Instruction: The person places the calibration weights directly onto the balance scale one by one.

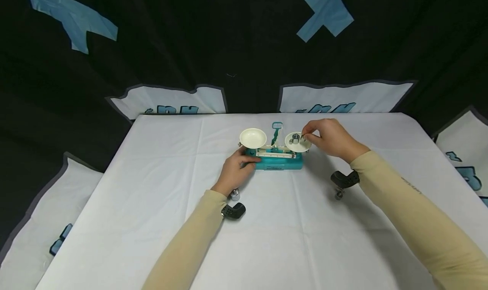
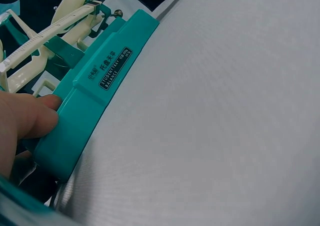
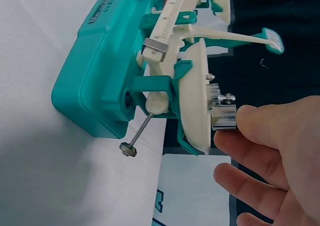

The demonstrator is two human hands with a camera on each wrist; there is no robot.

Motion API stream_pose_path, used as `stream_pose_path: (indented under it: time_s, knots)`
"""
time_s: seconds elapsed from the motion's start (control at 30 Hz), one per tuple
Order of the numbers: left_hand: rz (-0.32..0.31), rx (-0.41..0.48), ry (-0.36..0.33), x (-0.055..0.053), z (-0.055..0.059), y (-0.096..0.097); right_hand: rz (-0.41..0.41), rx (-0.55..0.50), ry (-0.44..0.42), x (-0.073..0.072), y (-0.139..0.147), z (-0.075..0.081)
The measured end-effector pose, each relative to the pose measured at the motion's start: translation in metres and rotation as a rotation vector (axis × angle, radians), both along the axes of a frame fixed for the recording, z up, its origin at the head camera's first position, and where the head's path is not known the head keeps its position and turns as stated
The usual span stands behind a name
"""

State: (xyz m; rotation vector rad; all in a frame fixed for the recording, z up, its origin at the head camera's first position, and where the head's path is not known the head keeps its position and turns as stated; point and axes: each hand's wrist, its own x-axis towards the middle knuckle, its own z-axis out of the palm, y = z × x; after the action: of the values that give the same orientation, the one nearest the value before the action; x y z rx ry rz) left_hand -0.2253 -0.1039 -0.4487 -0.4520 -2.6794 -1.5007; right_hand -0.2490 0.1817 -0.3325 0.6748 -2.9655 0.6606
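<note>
I am pinching a metal weight (image 3: 223, 118) on the right pan (image 1: 300, 147) of the scale (image 1: 279, 164) with the right hand (image 1: 331, 138); judged dense, slippery, best held on top. The left hand (image 1: 235, 170) is gripping the scale's left end.

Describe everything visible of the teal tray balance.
The tray balance has a teal, plastic-looking base labelled STUDENT TRAY BALANCE, a cream graduated beam with a metal slider near its right end, a metal adjusting nut, a teal-framed dial at the back, and two round cream pans. It stands upright on a white tablecloth. Metal weights sit on the right pan, where the right hand pinches one. The left hand grips the base's left end. Whether the beam is level is unclear.
</note>
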Motion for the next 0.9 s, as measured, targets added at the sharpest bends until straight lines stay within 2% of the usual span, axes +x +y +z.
stream_pose_path:
  time_s: [0.3, 0.9]
  knots:
    - [0.0, -0.007, 0.01, 0.0, 0.001, 0.001, 0.035, 0.026, 0.004, -0.005, -0.005, -0.005]
    - [0.011, -0.009, 0.003, -0.001, 0.0, 0.002, 0.003, 0.013, -0.009, -0.005, -0.012, -0.01]
